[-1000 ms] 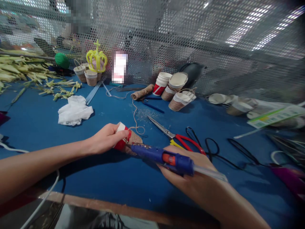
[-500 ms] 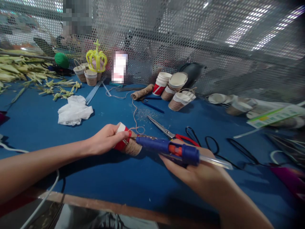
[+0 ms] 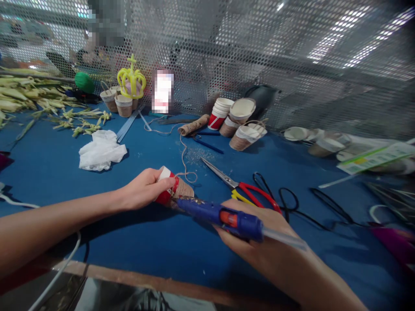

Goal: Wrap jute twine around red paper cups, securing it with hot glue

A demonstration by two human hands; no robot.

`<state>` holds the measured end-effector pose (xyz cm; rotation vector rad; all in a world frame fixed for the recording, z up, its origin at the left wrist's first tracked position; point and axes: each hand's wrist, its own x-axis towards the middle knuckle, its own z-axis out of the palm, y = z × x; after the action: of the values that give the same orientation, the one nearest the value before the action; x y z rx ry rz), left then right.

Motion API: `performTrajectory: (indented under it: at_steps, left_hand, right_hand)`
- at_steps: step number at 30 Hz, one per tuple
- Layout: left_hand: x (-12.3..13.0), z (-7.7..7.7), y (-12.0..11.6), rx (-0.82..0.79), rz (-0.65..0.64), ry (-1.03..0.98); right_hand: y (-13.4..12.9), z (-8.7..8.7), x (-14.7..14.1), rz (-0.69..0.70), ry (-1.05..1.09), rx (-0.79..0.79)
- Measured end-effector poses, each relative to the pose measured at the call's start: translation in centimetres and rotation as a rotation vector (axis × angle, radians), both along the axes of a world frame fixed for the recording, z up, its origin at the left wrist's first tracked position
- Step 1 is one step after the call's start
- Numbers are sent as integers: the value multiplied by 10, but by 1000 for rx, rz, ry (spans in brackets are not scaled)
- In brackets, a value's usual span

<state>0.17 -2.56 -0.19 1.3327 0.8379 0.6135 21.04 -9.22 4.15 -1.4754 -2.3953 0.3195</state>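
Note:
In my left hand (image 3: 145,188) lies a red and white paper cup (image 3: 166,198), tilted on its side, its lower part wrapped in brown twine (image 3: 184,188). My right hand (image 3: 246,233) is closed round a blue hot glue gun (image 3: 207,212) with a clear glue stick (image 3: 285,239) out of its back. The gun's nozzle is at the near side of the cup, by the edge of the twine; whether it touches I cannot tell. From the cup a loose strand runs back to a roll of twine (image 3: 194,125). Red-handled scissors (image 3: 223,173) lie just beyond my right hand.
A crumpled white tissue (image 3: 101,151) lies at the left, with clear glue sticks (image 3: 128,124) behind it. Twine-wrapped cups (image 3: 243,137) and stacked paper cups (image 3: 218,115) stand by the mesh wall (image 3: 194,56). A yellow crown (image 3: 132,82) and dry husks (image 3: 29,93) are at the back left.
My right hand has brought the glue gun toward me and slightly left, its nozzle going from the cup's far side to its near side. My left hand and the cup have hardly moved.

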Motion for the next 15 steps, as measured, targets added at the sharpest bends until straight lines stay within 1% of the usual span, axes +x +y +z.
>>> performTrajectory:
  at_steps: [4, 7, 11, 15]
  left_hand:
    - [0, 0, 0, 9, 15, 32]
    - [0, 0, -1, 43, 33, 81]
    - [-1, 1, -2, 87, 33, 101]
    - [-2, 0, -2, 120, 16, 142]
  right_hand:
    - [0, -2, 2, -28, 8, -2]
    - [4, 3, 1, -70, 8, 31]
    - [9, 8, 1, -71, 11, 43]
    - [11, 6, 2, -85, 54, 59]
